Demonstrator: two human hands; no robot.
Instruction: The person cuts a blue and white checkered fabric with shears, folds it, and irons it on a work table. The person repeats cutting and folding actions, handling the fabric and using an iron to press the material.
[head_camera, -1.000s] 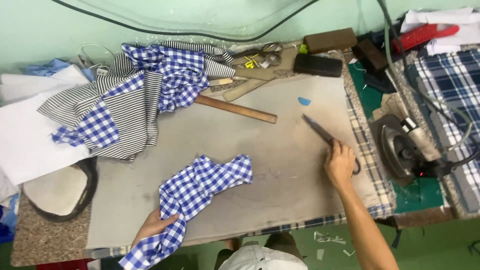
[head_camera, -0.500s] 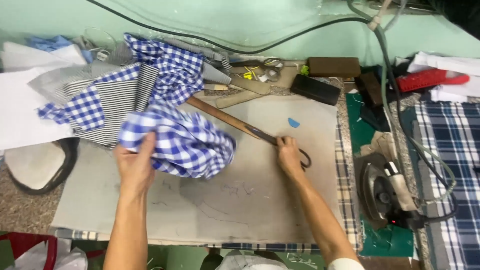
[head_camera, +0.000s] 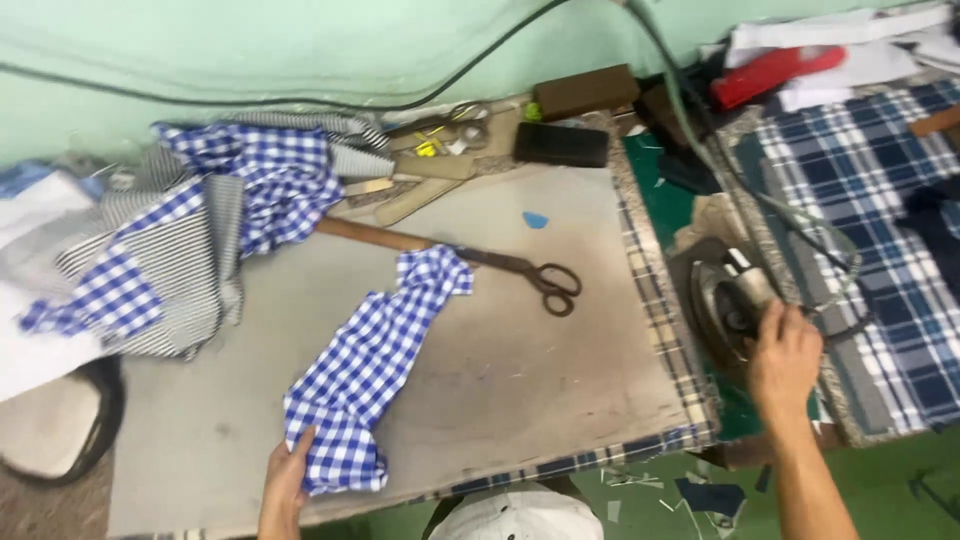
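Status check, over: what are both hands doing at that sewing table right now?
Left hand pinning the blue checked cloth at its near end. Right hand on the iron. Scissors lie beside the cloth's far end.

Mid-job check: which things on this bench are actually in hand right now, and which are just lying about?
In hand:
- blue checked fabric piece, lower end held by left hand
- iron, handle reached by right hand

Lying about:
- scissors on the board, untouched
- fabric pile
- black case
- red tool
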